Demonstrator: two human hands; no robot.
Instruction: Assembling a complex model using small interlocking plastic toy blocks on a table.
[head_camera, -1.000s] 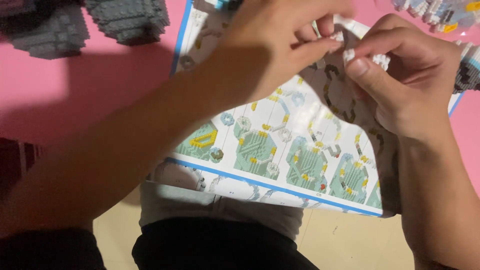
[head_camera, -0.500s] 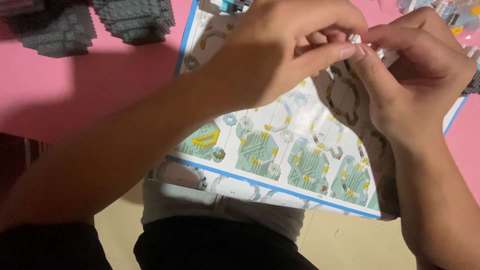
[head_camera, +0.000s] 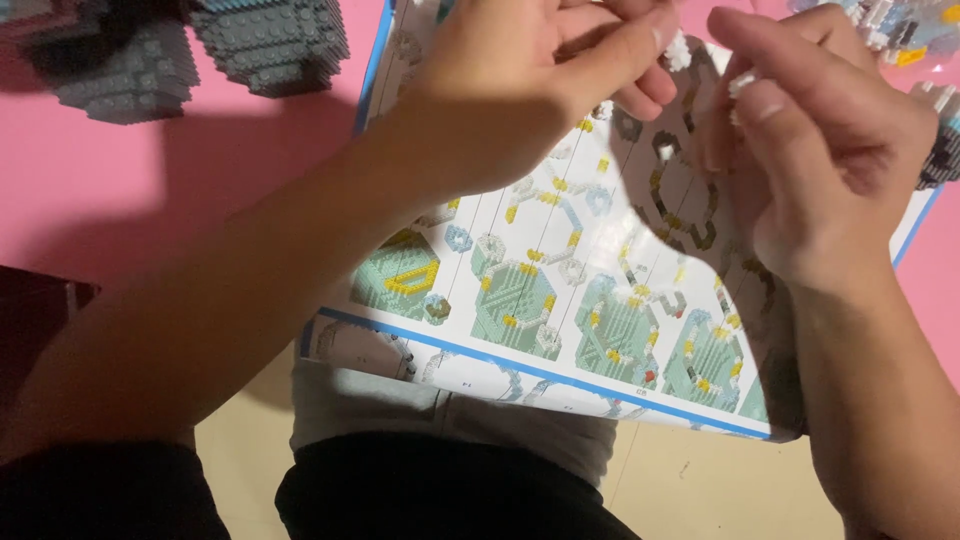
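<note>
Above instruction sheet (head_camera: 560, 300) — each hand (left (head_camera: 520, 90), right (head_camera: 830, 160)) pinching tiny white bricks (head_camera: 678, 48).

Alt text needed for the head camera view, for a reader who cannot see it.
Two bare hands meet above a printed building-brick instruction sheet: the left hand pinches a tiny white brick piece, and the right hand holds another small white piece close beside it. Grey brick-built blocks sit on the pink surface at upper left.
</note>
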